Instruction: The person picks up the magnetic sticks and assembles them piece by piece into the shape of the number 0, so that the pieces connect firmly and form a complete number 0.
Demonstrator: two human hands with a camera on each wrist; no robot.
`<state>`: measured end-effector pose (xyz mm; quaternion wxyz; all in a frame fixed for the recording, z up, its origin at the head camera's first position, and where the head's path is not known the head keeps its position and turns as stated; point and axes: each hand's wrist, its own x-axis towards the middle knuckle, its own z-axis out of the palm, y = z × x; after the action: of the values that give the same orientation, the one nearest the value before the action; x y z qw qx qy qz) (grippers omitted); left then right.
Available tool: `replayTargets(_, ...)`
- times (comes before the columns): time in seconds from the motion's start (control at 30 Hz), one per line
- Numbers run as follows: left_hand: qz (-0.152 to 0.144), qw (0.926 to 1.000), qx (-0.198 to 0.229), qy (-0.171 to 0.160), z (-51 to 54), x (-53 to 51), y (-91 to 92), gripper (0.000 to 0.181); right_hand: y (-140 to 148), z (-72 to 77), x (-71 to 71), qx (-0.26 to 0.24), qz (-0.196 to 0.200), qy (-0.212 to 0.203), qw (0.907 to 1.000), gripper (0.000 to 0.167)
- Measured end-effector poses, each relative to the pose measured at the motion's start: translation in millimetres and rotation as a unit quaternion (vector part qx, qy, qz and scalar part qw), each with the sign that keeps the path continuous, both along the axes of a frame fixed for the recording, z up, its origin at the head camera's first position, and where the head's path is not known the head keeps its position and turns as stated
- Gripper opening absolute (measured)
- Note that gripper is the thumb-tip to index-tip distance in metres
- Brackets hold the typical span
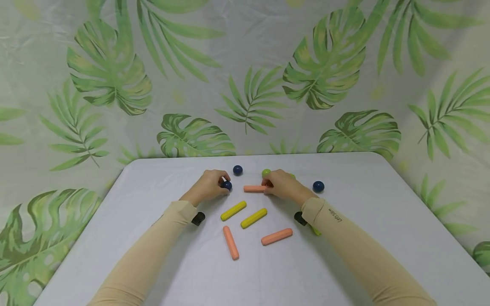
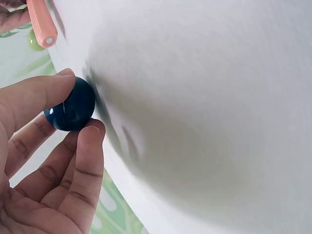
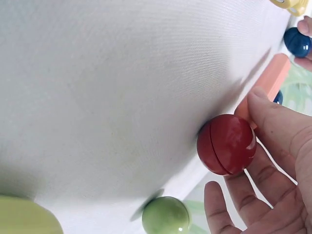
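My left hand (image 1: 208, 186) pinches a dark blue ball (image 1: 227, 185) between thumb and fingers; the left wrist view shows the grip on the blue ball (image 2: 73, 105) closely. Opposite it, my right hand (image 1: 284, 185) holds one end of an orange stick (image 1: 253, 188), which points toward the left hand. In the right wrist view the thumb lies on the orange stick (image 3: 273, 73), and a red ball (image 3: 226, 145) sits at the stick's near end, beside the fingers. The head view hides that red ball behind the hand.
Yellow sticks (image 1: 233, 211) (image 1: 254, 218) and orange sticks (image 1: 231, 242) (image 1: 277, 236) lie nearer on the white table (image 1: 214, 284). Other blue balls (image 1: 237, 170) (image 1: 318, 186) stand behind and at right. A green ball (image 1: 266, 173) is beyond the right hand; something green (image 1: 316, 231) shows under the right forearm.
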<state>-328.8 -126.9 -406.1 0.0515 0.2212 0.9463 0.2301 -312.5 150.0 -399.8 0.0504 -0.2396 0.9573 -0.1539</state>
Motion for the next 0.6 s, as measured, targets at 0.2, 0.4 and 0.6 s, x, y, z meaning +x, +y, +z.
replayTargets(0.2, -0.009, 0.9999, 0.008, -0.006, 0.5, 1.4, 10.5, 0.034, 0.4, -2.6, -2.9, -0.001, 0.003, 0.003, 1.0, 0.019)
replayTargets(0.4, -0.01, 0.9998, 0.012, -0.015, -1.8, 0.4, 19.3, 0.037, 0.0, -2.9, -5.1, -0.004, -0.005, -0.006, 1.0, 0.018)
replayTargets(0.6, -0.01, 0.9994, 0.021, -0.023, -3.2, -0.2, 24.6, 0.036, -0.1, -3.1, -6.5, -0.008, -0.003, -0.003, 1.0, 0.016)
